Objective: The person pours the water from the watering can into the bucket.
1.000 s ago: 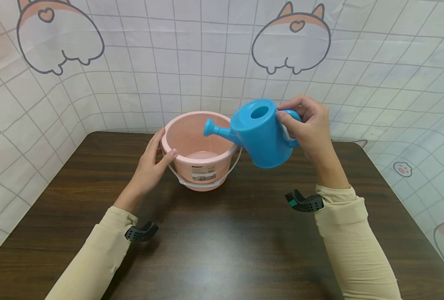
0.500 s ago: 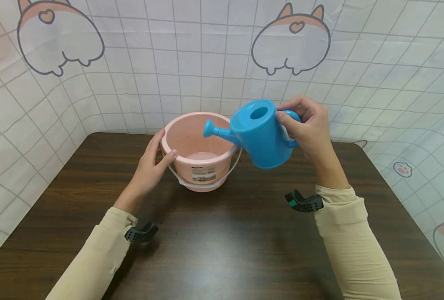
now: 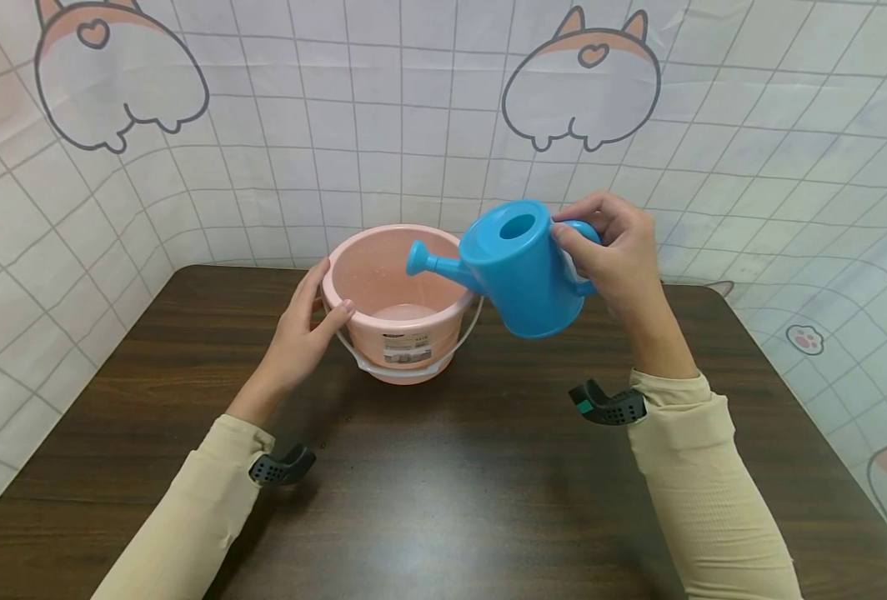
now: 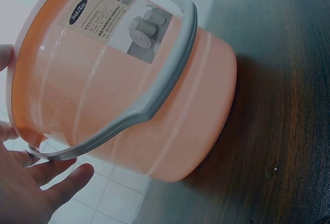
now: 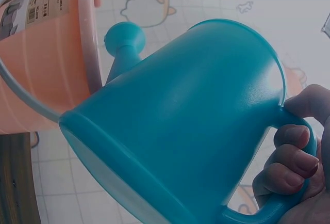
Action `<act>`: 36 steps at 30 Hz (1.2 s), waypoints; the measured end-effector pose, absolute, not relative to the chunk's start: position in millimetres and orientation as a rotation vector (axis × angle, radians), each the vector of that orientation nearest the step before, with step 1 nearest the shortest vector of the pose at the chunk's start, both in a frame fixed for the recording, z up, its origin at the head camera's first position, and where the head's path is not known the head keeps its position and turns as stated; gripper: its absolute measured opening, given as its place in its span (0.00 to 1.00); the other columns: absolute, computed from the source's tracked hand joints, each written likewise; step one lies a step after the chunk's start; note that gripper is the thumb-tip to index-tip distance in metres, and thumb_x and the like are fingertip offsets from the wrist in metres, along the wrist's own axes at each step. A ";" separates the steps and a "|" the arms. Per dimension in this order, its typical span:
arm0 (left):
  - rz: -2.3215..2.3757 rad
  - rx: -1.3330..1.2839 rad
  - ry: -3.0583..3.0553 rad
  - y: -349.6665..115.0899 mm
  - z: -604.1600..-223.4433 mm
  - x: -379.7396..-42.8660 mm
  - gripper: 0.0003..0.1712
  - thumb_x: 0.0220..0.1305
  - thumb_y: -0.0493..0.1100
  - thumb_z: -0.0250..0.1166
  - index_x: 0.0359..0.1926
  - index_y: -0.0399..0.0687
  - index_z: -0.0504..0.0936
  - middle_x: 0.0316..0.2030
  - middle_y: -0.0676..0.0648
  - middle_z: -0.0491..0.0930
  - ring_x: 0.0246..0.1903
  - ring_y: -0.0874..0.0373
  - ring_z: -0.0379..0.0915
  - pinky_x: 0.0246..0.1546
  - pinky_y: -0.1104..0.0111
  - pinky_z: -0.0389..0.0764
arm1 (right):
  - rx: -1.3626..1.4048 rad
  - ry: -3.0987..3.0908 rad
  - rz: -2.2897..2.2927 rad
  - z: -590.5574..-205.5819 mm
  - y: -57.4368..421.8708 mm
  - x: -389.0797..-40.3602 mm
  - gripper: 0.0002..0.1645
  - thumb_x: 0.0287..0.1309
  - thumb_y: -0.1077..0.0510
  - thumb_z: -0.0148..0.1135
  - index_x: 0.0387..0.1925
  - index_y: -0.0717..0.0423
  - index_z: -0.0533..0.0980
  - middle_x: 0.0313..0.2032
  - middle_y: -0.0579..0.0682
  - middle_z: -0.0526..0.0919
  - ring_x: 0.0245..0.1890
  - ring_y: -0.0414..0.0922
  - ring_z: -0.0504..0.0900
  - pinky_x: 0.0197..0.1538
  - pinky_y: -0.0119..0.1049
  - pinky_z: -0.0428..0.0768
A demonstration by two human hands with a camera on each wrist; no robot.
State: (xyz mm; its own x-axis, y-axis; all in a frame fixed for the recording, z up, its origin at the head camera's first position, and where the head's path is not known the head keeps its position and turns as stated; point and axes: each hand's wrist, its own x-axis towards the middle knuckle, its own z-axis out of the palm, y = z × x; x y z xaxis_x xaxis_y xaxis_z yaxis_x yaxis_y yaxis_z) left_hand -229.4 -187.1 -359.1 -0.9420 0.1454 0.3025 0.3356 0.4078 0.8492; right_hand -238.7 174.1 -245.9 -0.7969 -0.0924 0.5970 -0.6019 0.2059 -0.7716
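Near the table's back edge stands a pale pink bucket (image 3: 406,346) with a label and a light bail handle (image 4: 154,100) hanging down its front. My left hand (image 3: 297,333) holds it at the left of the rim, thumb over the edge and the fingers along the outer side. My right hand (image 3: 616,250) grips the handle of a blue watering can (image 5: 180,115), fingers curled round it. Raised above the table, the can tips slightly left, and its spout (image 3: 439,264) reaches over the bucket's mouth. No stream shows at the spout. Small droplets dot the bucket's inner wall.
A dark wood table (image 3: 428,500) spreads out in front of the bucket, with a few tiny drops left of the middle. Behind and beside it hangs a white gridded sheet (image 3: 428,108) printed with corgi drawings. Black straps (image 3: 282,465) circle both wrists.
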 end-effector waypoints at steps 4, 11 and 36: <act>-1.564 -0.428 -2.476 -187.0 -359.2 -229.0 0.42 0.70 0.51 0.56 0.77 0.58 0.45 0.76 0.50 0.45 0.68 0.39 0.58 0.60 0.42 0.69 | 0.643 -2.067 1.616 -246.1 174.0 -238.4 0.07 0.59 0.64 0.61 0.38 0.61 0.80 0.23 0.42 0.82 0.17 0.39 0.69 0.23 0.29 0.70; -1.559 -0.421 -2.481 -187.1 -359.7 -228.7 0.41 0.70 0.52 0.56 0.77 0.59 0.45 0.76 0.51 0.45 0.68 0.39 0.58 0.60 0.41 0.69 | 0.656 -2.059 1.626 -245.4 173.4 -238.0 0.07 0.59 0.65 0.61 0.39 0.63 0.80 0.23 0.41 0.82 0.17 0.39 0.69 0.23 0.28 0.70; -1.540 -0.430 -2.482 -186.4 -360.2 -228.4 0.41 0.70 0.52 0.55 0.77 0.60 0.45 0.76 0.50 0.45 0.68 0.40 0.59 0.60 0.42 0.68 | 0.654 -2.066 1.607 -245.7 173.2 -237.8 0.06 0.59 0.64 0.61 0.37 0.62 0.80 0.21 0.42 0.80 0.16 0.39 0.67 0.21 0.29 0.68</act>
State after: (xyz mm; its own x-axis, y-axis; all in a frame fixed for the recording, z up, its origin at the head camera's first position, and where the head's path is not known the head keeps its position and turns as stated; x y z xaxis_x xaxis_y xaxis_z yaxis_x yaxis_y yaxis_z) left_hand -228.4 -186.4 -360.2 -0.9402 0.1447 0.3084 0.3406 0.4187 0.8419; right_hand -237.8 173.2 -245.7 -0.7912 -0.0978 0.6037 -0.6092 0.2130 -0.7638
